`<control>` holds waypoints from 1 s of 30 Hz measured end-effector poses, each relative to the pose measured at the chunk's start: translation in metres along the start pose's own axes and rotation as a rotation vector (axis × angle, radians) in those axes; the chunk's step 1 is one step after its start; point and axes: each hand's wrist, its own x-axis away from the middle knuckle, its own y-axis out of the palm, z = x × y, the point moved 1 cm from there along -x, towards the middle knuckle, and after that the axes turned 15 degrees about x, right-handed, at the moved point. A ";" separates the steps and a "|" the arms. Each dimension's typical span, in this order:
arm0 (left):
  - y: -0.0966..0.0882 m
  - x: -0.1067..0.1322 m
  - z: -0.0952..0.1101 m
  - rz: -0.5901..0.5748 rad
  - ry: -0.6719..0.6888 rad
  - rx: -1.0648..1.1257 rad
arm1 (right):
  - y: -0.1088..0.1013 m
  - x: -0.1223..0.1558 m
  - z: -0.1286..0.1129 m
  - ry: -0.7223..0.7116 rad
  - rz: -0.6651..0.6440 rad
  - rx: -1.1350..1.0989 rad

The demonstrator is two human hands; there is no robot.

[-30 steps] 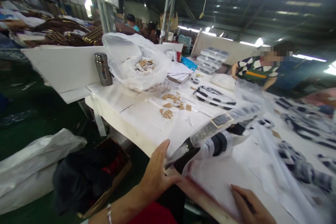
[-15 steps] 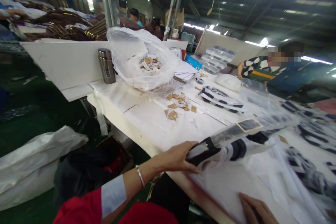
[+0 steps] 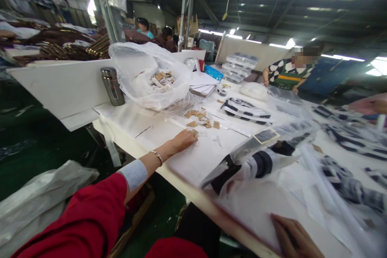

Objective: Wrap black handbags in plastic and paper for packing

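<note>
My left hand (image 3: 184, 140) reaches over the white table to the near end of a loose pile of brown paper tags (image 3: 200, 117). Its fingers are curled together over tags there; exactly how many they grip is hidden. At the lower right, my right hand (image 3: 294, 236) lies with fingers stretched out on a clear plastic bag (image 3: 248, 201), partly cut off by the frame. Black-and-white folded fabric (image 3: 262, 163) shows inside clear plastic beyond that hand, and the bag's left end lies near the table's front edge.
A large plastic bag (image 3: 127, 60) with more tags stands at the back beside a metal flask (image 3: 112, 86). Papers (image 3: 202, 80) and a folded checkered garment (image 3: 244, 111) lie farther right. A co-worker (image 3: 287, 72) stands across the white table (image 3: 160, 141).
My left hand has let go of the wrapped fabric and moved left and forward to the tags. The bag's end has dropped onto the table. My right hand stays nearly in place.
</note>
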 end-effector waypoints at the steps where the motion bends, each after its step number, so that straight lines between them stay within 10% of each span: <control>1: 0.001 -0.003 -0.001 -0.019 0.018 0.000 | 0.000 0.000 -0.001 -0.001 0.014 -0.001; 10: 0.001 -0.015 -0.013 0.007 -0.021 0.140 | 0.005 0.002 -0.004 -0.009 0.093 0.023; 18: -0.048 -0.019 -0.010 0.367 -0.243 0.494 | 0.010 0.005 -0.001 0.042 0.105 -0.002; 25: -0.105 -0.002 0.046 0.522 -0.117 0.880 | -0.004 -0.007 -0.006 0.243 0.019 -0.125; 30: -0.090 0.032 0.113 0.429 -0.034 1.207 | -0.044 -0.032 -0.070 0.436 -0.001 -0.386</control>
